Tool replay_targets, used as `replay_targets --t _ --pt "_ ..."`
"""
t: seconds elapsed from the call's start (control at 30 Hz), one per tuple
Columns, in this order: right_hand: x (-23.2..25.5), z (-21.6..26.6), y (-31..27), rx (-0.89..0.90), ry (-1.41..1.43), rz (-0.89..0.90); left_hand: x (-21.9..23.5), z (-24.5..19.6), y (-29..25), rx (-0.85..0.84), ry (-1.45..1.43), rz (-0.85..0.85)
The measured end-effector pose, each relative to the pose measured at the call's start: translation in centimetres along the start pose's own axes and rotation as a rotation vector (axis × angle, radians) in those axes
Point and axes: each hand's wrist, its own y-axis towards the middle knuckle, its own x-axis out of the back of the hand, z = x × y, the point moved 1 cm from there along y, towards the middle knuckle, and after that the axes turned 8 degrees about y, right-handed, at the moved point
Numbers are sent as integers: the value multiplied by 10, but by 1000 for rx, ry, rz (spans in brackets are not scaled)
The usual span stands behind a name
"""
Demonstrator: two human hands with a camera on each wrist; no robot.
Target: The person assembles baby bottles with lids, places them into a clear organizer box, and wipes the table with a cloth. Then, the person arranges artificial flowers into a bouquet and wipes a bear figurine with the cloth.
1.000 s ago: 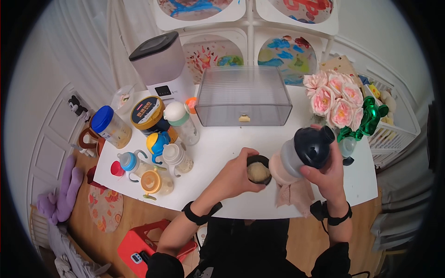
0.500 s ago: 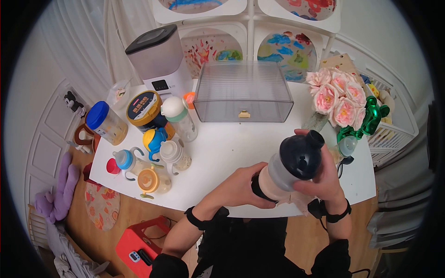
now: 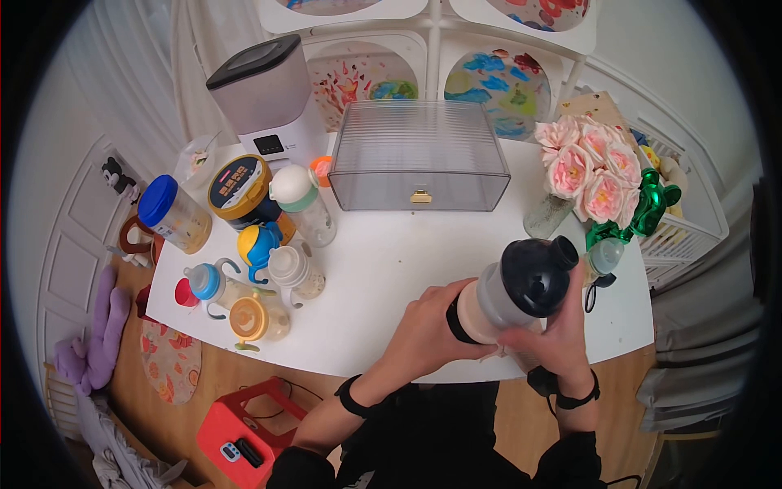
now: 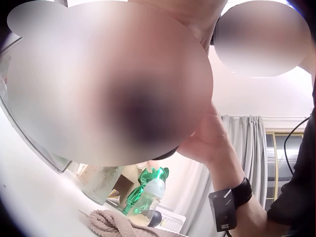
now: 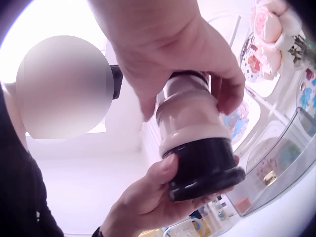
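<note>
A stacked milk powder dispenser (image 3: 498, 300) is held tilted over the front right of the table. It has a navy domed lid (image 3: 535, 275) with a short spout, translucent and pale pink tiers, and a black base cup (image 5: 205, 165). My left hand (image 3: 428, 322) grips the base cup, thumb on its near side. Around the upper tiers curls my right hand (image 3: 562, 338), its thumb low on the body. In the right wrist view the cup sits against the pink tier. Blurring hides most of the left wrist view.
Several baby bottles (image 3: 301, 277), a powder tub (image 3: 241, 189) and a blue-lidded jar (image 3: 175, 216) stand at left. A clear grey box (image 3: 419, 155) lies at the back. Roses (image 3: 590, 171) and a small bottle (image 3: 603, 259) are at right. A pinkish cloth (image 4: 116, 224) lies below the hands.
The black cup, earlier apart with its inside showing, has come against the dispenser's pink end. Both hands have drawn together, and the dispenser has shifted slightly toward the person.
</note>
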Motion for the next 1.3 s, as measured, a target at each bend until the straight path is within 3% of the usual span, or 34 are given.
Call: replay_targets --t 0.07,0.13,0.2,0.3,0.37,0.4,0.43,0.5,0.53,0.6,0.63,0.7,0.73,0.77,0.83,0.87,0.97,1.03,1.13,1.27,1.3 --pt "5 5 -2 -21 227 149 3 2 -1 36 -58 57" --pt "12 -3 -1 -59 275 204 4 4 -1 14 -145 176" --pt "14 -7 -1 -97 320 261 3 1 -3 1 -169 141" --pt "11 -5 -3 -42 211 234 -5 -3 -5 -22 -87 25" --pt "-3 1 -9 -165 51 0 -11 -3 -5 -28 20 -53" --pt "-8 -9 -10 -57 -34 -72 -14 1 -4 -26 61 -104" --pt "-13 -13 -11 -57 -35 -72 -16 3 -3 -25 102 -155" --pt "-18 -15 -11 134 -138 -107 -12 2 -2 -13 58 -114" --pt "-16 -12 -10 133 -139 -106 -11 3 -2 2 16 -73" --pt "-9 -5 -9 -80 48 64 -8 6 -2 -21 -11 -69" --pt "-5 -4 -7 -85 47 64 -7 7 -1 -48 -37 -63" --pt "3 -2 -3 -146 188 234 -5 5 0 -26 -112 -21" --pt "10 0 0 -159 71 327 -4 4 0 -8 -182 19" --pt "8 2 0 -163 68 324 -6 3 0 -8 -187 23" --pt "-3 5 0 -118 -118 124 -8 1 -4 -34 -29 -135" --pt "-11 3 -3 -167 -181 33 -9 0 -4 -30 -32 -133" --pt "-17 -4 -4 -71 -159 25 -10 -1 -1 -31 23 -209" --pt "-4 -4 -5 -88 -120 101 -9 3 -2 -15 -41 -131" --pt "4 -2 -6 -179 248 171 -5 3 -2 -39 -133 -48" --pt "-5 -2 -11 -163 81 121 -9 -4 -7 -52 -75 -89" --pt "-16 1 -12 -121 -68 48 -13 -3 -7 -67 -8 -157"
